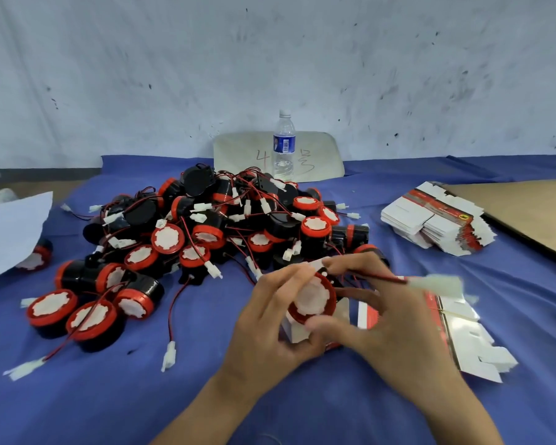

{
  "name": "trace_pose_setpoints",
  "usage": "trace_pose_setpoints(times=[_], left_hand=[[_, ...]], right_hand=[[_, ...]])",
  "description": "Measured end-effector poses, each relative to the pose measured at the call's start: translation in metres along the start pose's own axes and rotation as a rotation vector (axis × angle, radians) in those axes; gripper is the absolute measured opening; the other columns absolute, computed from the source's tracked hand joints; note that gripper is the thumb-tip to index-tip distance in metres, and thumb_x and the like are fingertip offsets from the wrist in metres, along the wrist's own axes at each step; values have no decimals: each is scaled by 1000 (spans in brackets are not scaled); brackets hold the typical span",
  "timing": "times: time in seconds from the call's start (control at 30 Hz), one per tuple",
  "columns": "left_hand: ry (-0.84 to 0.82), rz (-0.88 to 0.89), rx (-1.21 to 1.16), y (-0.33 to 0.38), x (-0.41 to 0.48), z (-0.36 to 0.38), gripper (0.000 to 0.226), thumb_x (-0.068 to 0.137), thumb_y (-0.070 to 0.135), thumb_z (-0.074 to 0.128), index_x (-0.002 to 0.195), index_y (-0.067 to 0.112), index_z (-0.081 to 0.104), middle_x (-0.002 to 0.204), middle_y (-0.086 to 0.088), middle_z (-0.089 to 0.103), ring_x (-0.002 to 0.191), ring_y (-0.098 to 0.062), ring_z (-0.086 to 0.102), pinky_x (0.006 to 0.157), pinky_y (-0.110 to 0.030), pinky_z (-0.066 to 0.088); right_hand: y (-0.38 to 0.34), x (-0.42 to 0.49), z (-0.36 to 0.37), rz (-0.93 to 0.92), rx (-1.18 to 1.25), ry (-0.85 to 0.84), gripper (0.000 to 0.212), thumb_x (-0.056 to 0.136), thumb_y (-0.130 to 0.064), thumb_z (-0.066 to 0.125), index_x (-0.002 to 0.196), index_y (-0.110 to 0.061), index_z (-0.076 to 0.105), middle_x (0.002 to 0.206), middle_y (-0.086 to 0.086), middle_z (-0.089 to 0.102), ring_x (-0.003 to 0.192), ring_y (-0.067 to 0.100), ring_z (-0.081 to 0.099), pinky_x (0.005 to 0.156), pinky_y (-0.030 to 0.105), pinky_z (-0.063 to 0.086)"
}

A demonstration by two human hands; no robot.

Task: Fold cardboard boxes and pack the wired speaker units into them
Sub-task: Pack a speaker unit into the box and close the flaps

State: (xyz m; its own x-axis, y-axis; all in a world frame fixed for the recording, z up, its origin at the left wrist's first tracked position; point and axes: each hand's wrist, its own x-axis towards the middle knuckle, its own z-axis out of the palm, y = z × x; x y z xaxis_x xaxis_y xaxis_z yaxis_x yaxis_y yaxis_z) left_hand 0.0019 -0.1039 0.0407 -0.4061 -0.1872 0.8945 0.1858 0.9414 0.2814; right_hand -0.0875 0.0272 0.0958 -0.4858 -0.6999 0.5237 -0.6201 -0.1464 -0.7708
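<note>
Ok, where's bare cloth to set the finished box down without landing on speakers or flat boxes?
Bare blue cloth runs along the near edge, in front of the speaker pile and left of the left hand; only stray connectors lie there. A smaller patch lies between the far flat-box stack and the near stack. Centre is crowded.

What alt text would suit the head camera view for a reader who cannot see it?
Two hands, left hand and right hand, push a red-rimmed speaker into a small box over a blue cloth. Behind lies a pile of wired speakers, with flat boxes stacked to the right and a water bottle by the wall.
</note>
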Motion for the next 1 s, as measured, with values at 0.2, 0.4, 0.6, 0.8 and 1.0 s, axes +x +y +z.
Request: trace_pose_setpoints(times=[0.2, 0.4, 0.6, 0.8, 1.0], left_hand=[[-95, -205, -105, 4, -2, -3, 69, 74, 41, 69, 135, 24, 41, 132, 17, 47, 122, 13, 43, 95, -5, 38], [-243, -395, -103, -6, -5, 5, 110, 62, 58, 71, 139, 65, -8, 158, 20, 7, 146, -2, 10, 115, -37, 26], [-396, -636, -228, -17, -17, 14, 111, 58, 57, 70, 135, 70, -9, 121, 32, 51, 97, 14, 53, 78, 0, 40], [-407, -556, -221, -19, -21, 15, 102, 72, 42, 75, 138, 68, 2, 137, 36, 33, 118, 27, 33, 87, 5, 31], [-390, -451, -130, -15, -20, 15, 78, 81, 21, 76, 127, 63, 30, 145, 24, 24, 121, 21, 32, 95, -2, 33]], right_hand=[[2, 1, 8, 44, -318, -61, 40, 68, -29, 83, 91, -25, 51, 92, -8, 62, 86, 13, 61, 69, 25, 49], [26, 0, 24, 24, -454, 92, 38, 64, -26, 85, 73, -22, 48, 76, -11, 54, 75, 15, 53, 67, 15, 36], [43, -2, 30, -7, -476, 97, 36, 61, -21, 87, 74, -10, 55, 83, -7, 58, 88, 13, 53, 73, 17, 40], [51, -1, 29, -3, -579, -111, 17, 84, -28, 70, 91, -13, 67, 103, -6, 65, 103, 7, 54, 80, 19, 43], [52, 4, 26, -19, -563, -210, 16, 90, -13, 59, 93, -11, 74, 107, -6, 66, 109, 10, 54, 84, 30, 49]])
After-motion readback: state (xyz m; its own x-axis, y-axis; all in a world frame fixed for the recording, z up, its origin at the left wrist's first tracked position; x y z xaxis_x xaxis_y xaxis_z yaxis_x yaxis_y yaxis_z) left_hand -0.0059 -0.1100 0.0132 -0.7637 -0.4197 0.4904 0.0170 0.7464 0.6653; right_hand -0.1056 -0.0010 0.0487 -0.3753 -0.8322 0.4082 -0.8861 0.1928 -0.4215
